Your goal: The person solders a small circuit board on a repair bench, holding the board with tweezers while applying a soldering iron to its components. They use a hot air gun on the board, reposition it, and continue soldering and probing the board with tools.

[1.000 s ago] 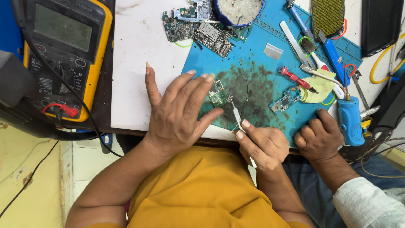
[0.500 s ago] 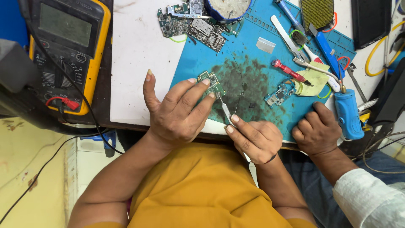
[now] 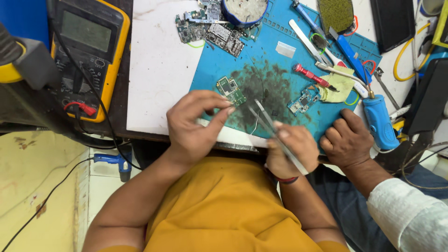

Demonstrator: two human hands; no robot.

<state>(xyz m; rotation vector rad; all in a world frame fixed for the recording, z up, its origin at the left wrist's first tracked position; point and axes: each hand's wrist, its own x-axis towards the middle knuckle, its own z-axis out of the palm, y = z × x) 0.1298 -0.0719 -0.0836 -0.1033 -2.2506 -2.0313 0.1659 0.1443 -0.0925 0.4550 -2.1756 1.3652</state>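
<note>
My right hand (image 3: pixel 291 149) grips a pair of metal tweezers (image 3: pixel 263 116), tips pointing up-left over the stained blue work mat (image 3: pixel 261 60). My left hand (image 3: pixel 193 123) is curled at the mat's near-left edge, fingertips pinched together just below a small green circuit board (image 3: pixel 231 90); whether something tiny sits between the fingers cannot be told. Another small circuit board (image 3: pixel 303 100) lies to the right on the mat.
Another person's hand (image 3: pixel 347 140) in a white sleeve rests on the table edge at right. A blue-handled tool (image 3: pixel 379 122), red screwdriver (image 3: pixel 312 76), yellow cloth (image 3: pixel 339 84), several boards (image 3: pixel 210 28) and a yellow multimeter (image 3: pixel 88 51) surround the mat.
My left hand has closed from spread fingers into a pinch and dropped below the green board. The tweezers in my right hand shifted slightly right.
</note>
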